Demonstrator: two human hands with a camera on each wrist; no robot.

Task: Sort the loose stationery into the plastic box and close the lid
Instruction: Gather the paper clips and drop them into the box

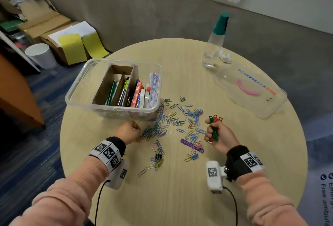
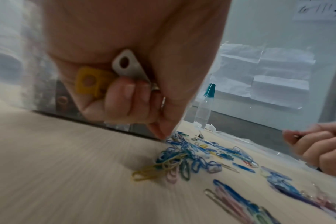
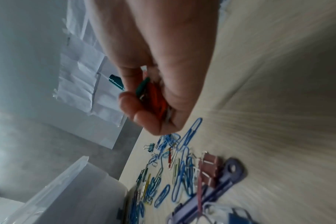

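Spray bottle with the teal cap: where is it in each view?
Head: spray bottle upright, upper right, far side of table.
Left wrist: right of centre, behind the paper clips.
Right wrist: only its teal cap, left of the fingers.
Shared landmark: paper clips.

The clear lid [image 1: 252,90] bore mirrored blue lettering that read "STORAGE BOX", the last letters red. On the floor sheet [image 1: 320,180], partly cut off, stood "Free ambula".
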